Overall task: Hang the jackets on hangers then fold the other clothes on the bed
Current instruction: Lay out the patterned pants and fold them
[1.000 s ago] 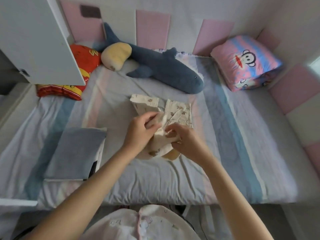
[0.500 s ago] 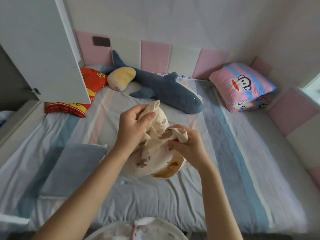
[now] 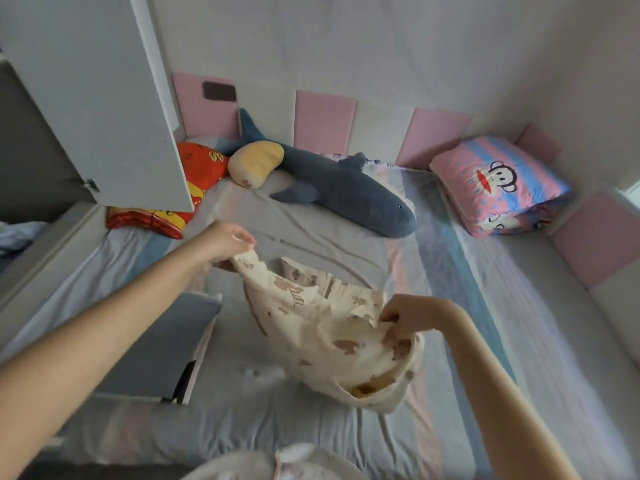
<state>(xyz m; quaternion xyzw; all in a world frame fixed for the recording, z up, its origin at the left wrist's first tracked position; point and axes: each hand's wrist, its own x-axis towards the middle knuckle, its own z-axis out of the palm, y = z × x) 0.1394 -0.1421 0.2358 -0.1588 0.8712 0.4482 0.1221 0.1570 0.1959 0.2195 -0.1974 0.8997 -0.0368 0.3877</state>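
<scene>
L hand & R hand each pinch cream printed garment, fingers clamped on edges, stretched above bed.

Seen: one cream garment, one grey cloth, one plush shark, one red cushion, one yellow cushion, one monkey-print pillow.

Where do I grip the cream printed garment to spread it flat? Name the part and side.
Likely its outer edges, one hand from each side, from above. The cream printed garment hangs slack between the left hand, pinching its far corner, and the right hand, gripping its near edge; its middle sags toward the bed.
</scene>
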